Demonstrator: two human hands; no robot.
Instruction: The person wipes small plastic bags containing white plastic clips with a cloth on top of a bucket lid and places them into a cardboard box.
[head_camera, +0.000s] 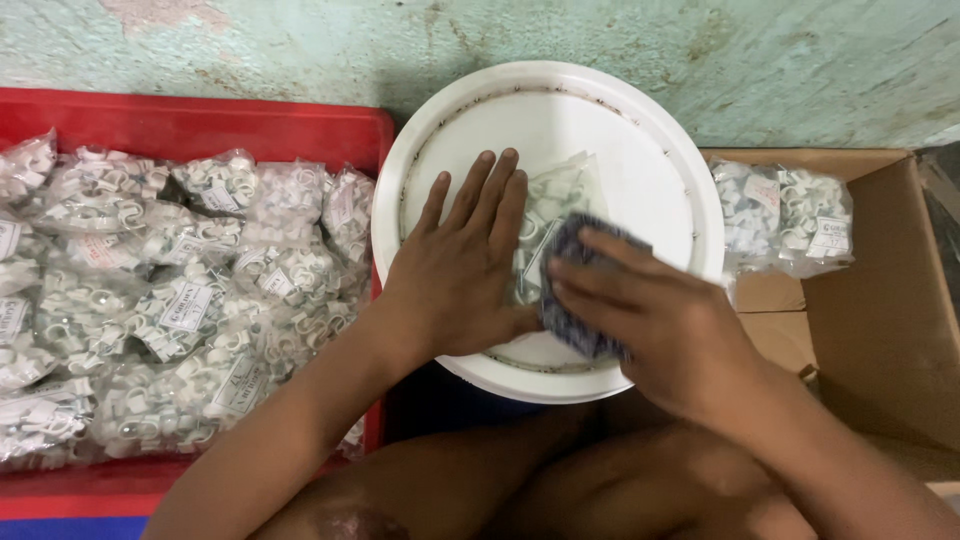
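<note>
Head view, centre of frame: one clear plastic bag (560, 215) of small white clips, flat on one round white lid (660, 160), a little right of the lid's middle. One dark blue-grey cloth pad (578, 300) pressed onto the bag's lower right part. Left hand (455, 270) palm down, fingers straight and spread, pointing toward the top of the frame, laid flat on the lid and over the bag's left edge; open, pinning rather than grasping. Right hand (650, 320) entering from lower right, fingers curled over and pointing left, clenched around the cloth pad, knuckles up. Both forearms rising from the bottom edge, bare knees below them. Left of frame: one red tray (200, 125) heaped with many more filled clip bags (180, 300), too many and too overlapped to count. Right of frame: one open cardboard box (880, 300) with what looks like two filled bags (785, 215) lying at its upper left corner, touching each other. Top of frame: worn, pale green painted surface (300, 50).
</note>
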